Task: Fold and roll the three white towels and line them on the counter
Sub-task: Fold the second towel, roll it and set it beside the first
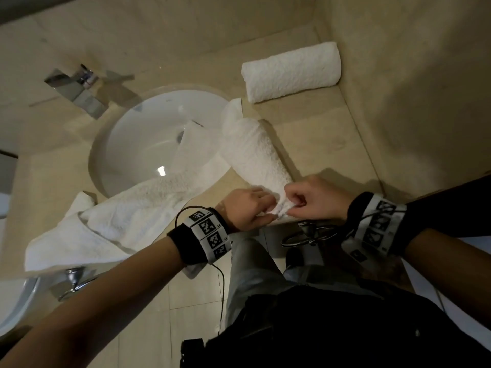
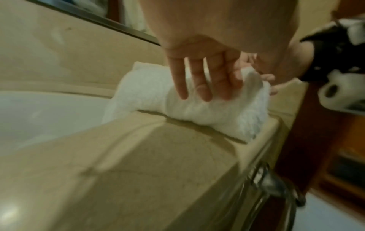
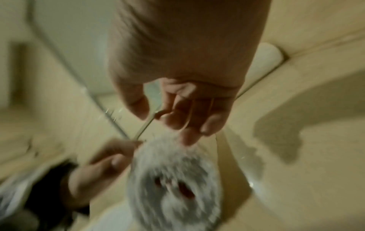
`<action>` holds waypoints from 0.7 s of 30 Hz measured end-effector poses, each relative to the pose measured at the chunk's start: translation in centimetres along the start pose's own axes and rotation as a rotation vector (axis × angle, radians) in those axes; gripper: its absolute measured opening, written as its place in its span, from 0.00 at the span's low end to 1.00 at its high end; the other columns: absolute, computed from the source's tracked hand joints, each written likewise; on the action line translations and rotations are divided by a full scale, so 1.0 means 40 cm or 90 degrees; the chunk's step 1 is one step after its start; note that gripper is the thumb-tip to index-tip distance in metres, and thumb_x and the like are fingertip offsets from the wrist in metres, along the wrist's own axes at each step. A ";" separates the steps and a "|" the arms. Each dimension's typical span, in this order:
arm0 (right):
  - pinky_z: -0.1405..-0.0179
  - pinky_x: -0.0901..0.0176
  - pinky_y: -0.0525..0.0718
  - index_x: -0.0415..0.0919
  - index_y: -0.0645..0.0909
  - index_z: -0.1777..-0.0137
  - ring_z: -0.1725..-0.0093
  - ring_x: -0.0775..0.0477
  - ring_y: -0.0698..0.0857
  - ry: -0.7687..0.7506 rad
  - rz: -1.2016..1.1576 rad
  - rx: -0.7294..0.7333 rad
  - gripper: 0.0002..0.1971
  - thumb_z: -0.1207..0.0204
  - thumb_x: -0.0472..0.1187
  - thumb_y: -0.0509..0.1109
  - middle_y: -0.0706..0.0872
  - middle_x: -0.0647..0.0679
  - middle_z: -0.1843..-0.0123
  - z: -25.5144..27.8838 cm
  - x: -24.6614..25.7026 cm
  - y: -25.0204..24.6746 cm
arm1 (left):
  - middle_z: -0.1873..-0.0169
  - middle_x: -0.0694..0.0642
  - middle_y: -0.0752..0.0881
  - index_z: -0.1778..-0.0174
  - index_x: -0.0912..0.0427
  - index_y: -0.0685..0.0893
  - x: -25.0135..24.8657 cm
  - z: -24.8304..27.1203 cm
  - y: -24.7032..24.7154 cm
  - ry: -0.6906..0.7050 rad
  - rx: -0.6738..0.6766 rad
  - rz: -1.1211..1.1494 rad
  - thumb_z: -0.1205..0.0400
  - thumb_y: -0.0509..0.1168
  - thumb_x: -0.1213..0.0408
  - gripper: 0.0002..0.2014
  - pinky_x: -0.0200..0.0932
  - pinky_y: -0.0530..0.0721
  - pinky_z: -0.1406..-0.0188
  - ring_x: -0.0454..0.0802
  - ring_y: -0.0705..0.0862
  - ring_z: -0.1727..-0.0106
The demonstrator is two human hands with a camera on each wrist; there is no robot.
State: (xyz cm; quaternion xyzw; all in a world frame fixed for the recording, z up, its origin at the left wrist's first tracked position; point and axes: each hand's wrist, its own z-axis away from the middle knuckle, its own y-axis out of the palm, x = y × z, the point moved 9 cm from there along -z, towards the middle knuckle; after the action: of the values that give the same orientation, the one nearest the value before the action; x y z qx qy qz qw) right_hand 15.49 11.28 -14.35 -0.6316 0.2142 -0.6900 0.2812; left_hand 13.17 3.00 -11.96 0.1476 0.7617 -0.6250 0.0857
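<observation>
Nearest, both hands meet at the front edge of the beige stone table (image 1: pixel 313 144), working the near end of a half-rolled white terry towel (image 1: pixel 255 152). The left hand (image 1: pixel 245 209) lies against that end, its fingers (image 2: pixel 199 84) extended and slightly spread over the roll in the left wrist view, while its thumb appears to pinch the cloth from the near side, presumably to keep the coil from loosening. The right hand (image 1: pixel 316 199) is curled, its fingers (image 3: pixel 189 118) bent and pinching the towel's near end, judged to be tucking or tightening it; the right wrist view is too blurred to confirm. This towel runs diagonally away from the edge, thick and tight near the hands, its far end loose at the rim of the round white sink basin (image 1: pixel 138 144). To the left, a crumpled unrolled white towel (image 1: pixel 111 221) sprawls from the table into the basin, untouched. Farthest, a finished white towel roll (image 1: pixel 292 71) lies against the back corner, well apart, even and cylindrical. One roll done, one in hand, one pending.
</observation>
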 end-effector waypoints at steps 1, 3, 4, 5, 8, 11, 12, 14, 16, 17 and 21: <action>0.75 0.64 0.73 0.50 0.68 0.71 0.79 0.58 0.72 0.061 -0.103 0.033 0.18 0.28 0.32 0.71 0.73 0.56 0.79 -0.003 -0.023 -0.006 | 0.73 0.50 0.82 0.68 0.57 0.78 0.023 0.003 0.000 -0.063 0.019 0.000 0.22 0.58 0.51 0.15 0.33 0.71 0.72 0.49 0.82 0.70; 0.69 0.65 0.75 0.47 0.73 0.67 0.74 0.58 0.77 0.139 -0.210 -0.010 0.12 0.24 0.33 0.68 0.78 0.56 0.74 -0.014 -0.056 -0.049 | 0.71 0.47 0.80 0.67 0.52 0.76 0.101 0.015 -0.005 -0.275 0.069 0.025 0.19 0.54 0.45 0.18 0.36 0.73 0.70 0.45 0.80 0.69; 0.66 0.64 0.74 0.45 0.74 0.61 0.69 0.55 0.77 0.177 -0.216 -0.061 0.07 0.23 0.37 0.68 0.78 0.56 0.69 -0.021 -0.072 -0.072 | 0.69 0.48 0.80 0.64 0.52 0.77 0.156 0.038 0.004 -0.410 0.095 0.055 0.17 0.53 0.45 0.17 0.38 0.75 0.65 0.46 0.80 0.66; 0.63 0.62 0.74 0.44 0.74 0.53 0.63 0.53 0.78 0.223 -0.207 -0.084 0.06 0.23 0.43 0.69 0.79 0.53 0.62 -0.028 -0.088 -0.083 | 0.65 0.49 0.82 0.59 0.52 0.77 0.208 0.070 0.008 -0.561 0.097 0.119 0.17 0.53 0.44 0.17 0.41 0.77 0.61 0.48 0.82 0.63; 0.47 0.57 0.77 0.41 0.63 0.27 0.41 0.46 0.80 0.373 -0.213 0.028 0.32 0.26 0.54 0.70 0.78 0.46 0.39 -0.050 -0.116 -0.019 | 0.57 0.60 0.85 0.49 0.61 0.77 0.285 0.140 0.036 -0.903 -0.009 0.454 0.19 0.56 0.40 0.24 0.48 0.86 0.58 0.58 0.85 0.58; 0.40 0.59 0.77 0.41 0.60 0.21 0.34 0.44 0.80 0.389 -0.302 0.084 0.39 0.29 0.50 0.75 0.77 0.46 0.30 -0.089 -0.094 0.039 | 0.64 0.63 0.84 0.55 0.65 0.79 0.274 0.126 0.067 -0.972 -0.020 0.702 0.22 0.60 0.38 0.28 0.52 0.86 0.49 0.60 0.86 0.60; 0.38 0.57 0.79 0.41 0.64 0.23 0.34 0.44 0.80 0.373 -0.304 0.107 0.37 0.29 0.47 0.76 0.79 0.46 0.30 -0.101 -0.080 0.054 | 0.66 0.61 0.82 0.55 0.65 0.79 0.268 0.110 0.068 -0.953 -0.013 0.747 0.23 0.62 0.38 0.27 0.51 0.84 0.48 0.58 0.84 0.61; 0.36 0.53 0.79 0.41 0.67 0.25 0.34 0.44 0.80 0.336 -0.282 0.113 0.33 0.29 0.40 0.75 0.80 0.46 0.32 -0.120 -0.057 0.060 | 0.68 0.58 0.80 0.43 0.62 0.80 0.261 0.068 0.054 -0.890 -0.025 0.780 0.23 0.64 0.43 0.25 0.48 0.82 0.54 0.54 0.81 0.64; 0.37 0.53 0.77 0.40 0.61 0.23 0.32 0.44 0.76 0.317 -0.273 0.048 0.37 0.30 0.35 0.74 0.77 0.48 0.33 -0.126 -0.047 0.021 | 0.63 0.57 0.83 0.36 0.60 0.78 0.257 0.028 0.019 -0.848 -0.081 0.764 0.23 0.68 0.49 0.24 0.44 0.83 0.62 0.51 0.82 0.64; 0.38 0.54 0.76 0.41 0.57 0.23 0.32 0.45 0.74 0.296 -0.271 0.002 0.40 0.31 0.34 0.75 0.74 0.47 0.33 -0.128 -0.042 -0.012 | 0.55 0.58 0.86 0.34 0.60 0.77 0.261 0.011 -0.002 -0.828 -0.122 0.758 0.26 0.71 0.51 0.26 0.44 0.84 0.62 0.51 0.85 0.59; 0.41 0.57 0.75 0.41 0.53 0.24 0.36 0.52 0.73 0.186 -0.278 -0.124 0.45 0.35 0.30 0.78 0.70 0.50 0.35 -0.129 -0.031 -0.126 | 0.36 0.56 0.83 0.28 0.57 0.72 0.254 -0.079 -0.114 -0.598 -0.263 0.771 0.39 0.78 0.57 0.42 0.55 0.85 0.43 0.54 0.83 0.37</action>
State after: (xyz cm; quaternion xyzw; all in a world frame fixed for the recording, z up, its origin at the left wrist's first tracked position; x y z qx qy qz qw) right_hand 9.84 15.57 -12.59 -0.5807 0.1769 -0.7941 0.0298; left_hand 2.28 6.47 -10.27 0.2383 0.5339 -0.3130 0.7485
